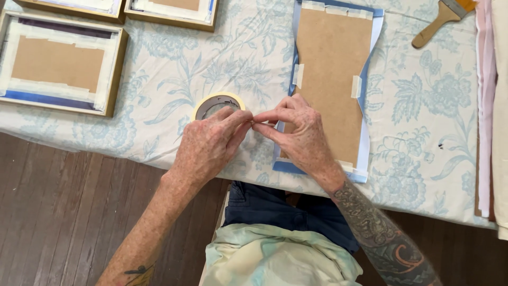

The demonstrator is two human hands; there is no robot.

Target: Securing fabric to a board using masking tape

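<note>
Three gold picture frames (61, 63) lie face down at our far left on the floral tablecloth (169, 69), their brown backing boards already taped in all round, so we judge that part of the work finished. Moving right, the roll of masking tape (218, 103) stands just beyond our left hand (209, 145), which rests against it. Our left thumb and forefinger are pinched together on the loose end of the tape, and our right hand (299, 132) meets them, its fingertips (259, 117) closed on the same short strip; whether the piece is torn free we cannot tell, since it is too small to see. Under our right hand lies the brown backing board (330, 79) on blue fabric (365, 153), whose edges are folded over it. Tape tabs hold the top, both sides and the lower right corner; the lower left edge looks still untaped, so we judge this one partly done. Farther right, a wooden-handled brush (439, 21) lies well apart, beside folded cloth (489, 106).
</note>
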